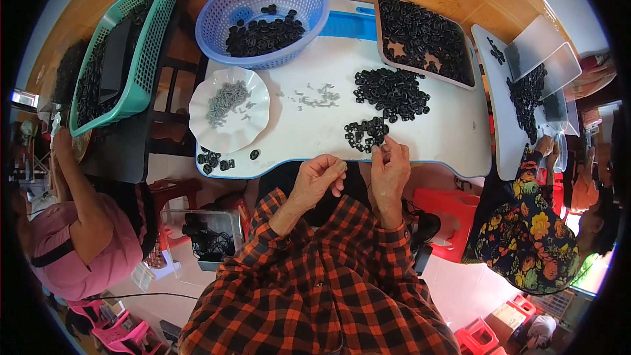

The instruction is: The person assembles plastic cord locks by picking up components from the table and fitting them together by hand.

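Note:
My left hand [318, 179] is held just off the table's front edge, its thumb and forefinger pinched together. What sits between those fingertips is too small to name. To its right, my right hand [391, 172] reaches over the edge, with its fingertips closed at the near side of a small cluster of black plastic parts [365, 133]. Whether a part is between them cannot be made out. Beyond lies a bigger heap of similar black parts [393, 93]. Small grey pieces [317, 96] are scattered mid-table, and more grey pieces [227, 100] fill part of a white scalloped plate [255, 122].
A blue-purple basket [209, 38] and a shallow tray [434, 73], both with black parts, stand at the back. Several black parts [211, 160] lie by the plate. A green basket [141, 85] is at left. People [92, 230] sit on both sides; a red stool [450, 213] stands right.

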`<control>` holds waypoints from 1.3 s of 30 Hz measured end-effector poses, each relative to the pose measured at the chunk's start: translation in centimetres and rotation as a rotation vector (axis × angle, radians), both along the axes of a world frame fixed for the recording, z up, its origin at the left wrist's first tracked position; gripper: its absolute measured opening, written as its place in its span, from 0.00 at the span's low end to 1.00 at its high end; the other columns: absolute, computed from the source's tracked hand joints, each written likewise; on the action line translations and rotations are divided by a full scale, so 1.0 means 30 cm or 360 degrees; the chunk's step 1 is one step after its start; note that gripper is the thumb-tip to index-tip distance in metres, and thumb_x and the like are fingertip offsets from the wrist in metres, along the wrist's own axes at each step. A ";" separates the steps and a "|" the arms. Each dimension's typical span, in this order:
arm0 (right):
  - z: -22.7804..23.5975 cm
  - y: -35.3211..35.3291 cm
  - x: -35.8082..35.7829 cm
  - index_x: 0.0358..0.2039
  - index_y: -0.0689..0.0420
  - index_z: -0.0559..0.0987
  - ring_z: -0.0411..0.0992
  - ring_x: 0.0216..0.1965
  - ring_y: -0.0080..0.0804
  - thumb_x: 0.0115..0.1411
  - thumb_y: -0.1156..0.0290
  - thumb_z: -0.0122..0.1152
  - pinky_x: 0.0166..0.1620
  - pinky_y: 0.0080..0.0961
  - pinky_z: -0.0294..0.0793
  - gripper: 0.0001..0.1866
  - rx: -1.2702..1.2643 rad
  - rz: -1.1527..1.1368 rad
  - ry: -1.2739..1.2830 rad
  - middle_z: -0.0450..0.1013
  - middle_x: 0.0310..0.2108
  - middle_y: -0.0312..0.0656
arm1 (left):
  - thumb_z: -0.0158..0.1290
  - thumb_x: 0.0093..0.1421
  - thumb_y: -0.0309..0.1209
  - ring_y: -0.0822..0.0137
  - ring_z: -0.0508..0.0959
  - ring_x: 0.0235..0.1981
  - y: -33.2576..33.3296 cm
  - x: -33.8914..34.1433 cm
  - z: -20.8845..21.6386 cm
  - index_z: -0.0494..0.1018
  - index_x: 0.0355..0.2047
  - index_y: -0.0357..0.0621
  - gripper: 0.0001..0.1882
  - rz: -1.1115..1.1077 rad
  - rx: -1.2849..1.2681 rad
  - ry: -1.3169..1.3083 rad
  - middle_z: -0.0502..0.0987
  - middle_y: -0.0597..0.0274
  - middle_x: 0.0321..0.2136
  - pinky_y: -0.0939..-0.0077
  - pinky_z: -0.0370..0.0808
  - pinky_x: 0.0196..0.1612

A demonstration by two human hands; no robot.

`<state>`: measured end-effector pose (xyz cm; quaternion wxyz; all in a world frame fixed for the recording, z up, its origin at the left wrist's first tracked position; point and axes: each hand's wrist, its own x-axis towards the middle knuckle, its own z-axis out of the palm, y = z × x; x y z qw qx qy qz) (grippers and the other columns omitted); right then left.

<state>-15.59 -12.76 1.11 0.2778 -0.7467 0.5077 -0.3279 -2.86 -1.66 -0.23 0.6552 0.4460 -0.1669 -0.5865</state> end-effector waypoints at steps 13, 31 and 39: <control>0.004 -0.011 0.026 0.36 0.63 0.76 0.72 0.27 0.31 0.53 0.80 0.58 0.29 0.25 0.72 0.08 -0.0064 0.0087 -0.0202 0.71 0.30 0.44 | 0.51 0.62 0.28 0.78 0.75 0.21 0.001 0.008 0.001 0.73 0.36 0.34 0.08 0.0018 -0.0002 0.0045 0.75 0.63 0.26 0.86 0.74 0.21; 0.044 0.029 0.048 0.33 0.60 0.78 0.70 0.22 0.29 0.52 0.78 0.61 0.27 0.25 0.70 0.07 -0.0067 0.0132 -0.0053 0.70 0.29 0.42 | 0.51 0.63 0.30 0.78 0.75 0.21 0.007 0.031 -0.001 0.73 0.37 0.34 0.09 0.0035 -0.0053 0.0155 0.75 0.63 0.27 0.85 0.75 0.21; 0.048 0.045 0.065 0.32 0.57 0.79 0.72 0.29 0.44 0.53 0.74 0.61 0.31 0.35 0.71 0.06 -0.0176 0.0227 0.0336 0.69 0.29 0.45 | 0.50 0.63 0.30 0.77 0.75 0.21 0.007 0.033 0.000 0.72 0.37 0.34 0.10 0.0045 -0.0060 0.0181 0.75 0.63 0.27 0.85 0.74 0.21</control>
